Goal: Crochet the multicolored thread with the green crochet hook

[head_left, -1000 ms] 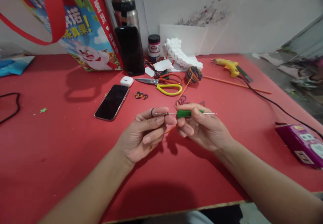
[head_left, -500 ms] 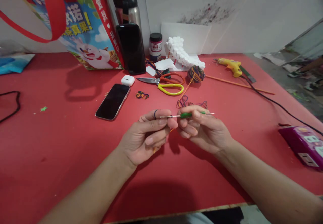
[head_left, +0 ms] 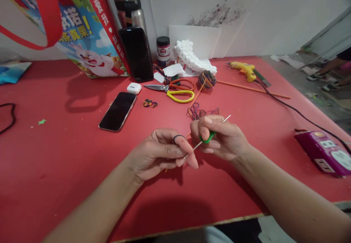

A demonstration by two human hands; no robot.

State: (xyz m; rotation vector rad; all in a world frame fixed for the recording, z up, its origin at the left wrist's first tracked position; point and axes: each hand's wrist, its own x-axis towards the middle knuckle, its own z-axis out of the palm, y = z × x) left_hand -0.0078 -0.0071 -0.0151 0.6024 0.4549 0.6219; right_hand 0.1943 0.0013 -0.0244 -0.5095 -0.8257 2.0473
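My right hand (head_left: 222, 135) is closed round the green grip of a crochet hook (head_left: 208, 137). The metal shaft slants down and left, its tip at the fingertips of my left hand (head_left: 167, 150). A dark strand of yarn (head_left: 179, 136) loops over my left index finger, and those fingers are pinched together on the yarn; the work at the hook's tip is mostly hidden. Loose multicoloured yarn (head_left: 196, 111) lies just beyond my hands, leading back to a yarn ball (head_left: 207, 79). A small crocheted piece (head_left: 150, 103) rests farther left.
Behind my hands lie scissors (head_left: 178, 91), a phone (head_left: 117, 111) and a white earbud case (head_left: 134, 88). A yellow glue gun (head_left: 244, 70) with a black cord and a purple box (head_left: 323, 151) are on the right. A gift bag (head_left: 93, 49) and steel flask (head_left: 127, 12) stand at the back.
The hook has tilted from nearly level to slanting, its tip now lower. My left index finger has curled down over the tip, and my right hand has turned. The view has shifted slightly.
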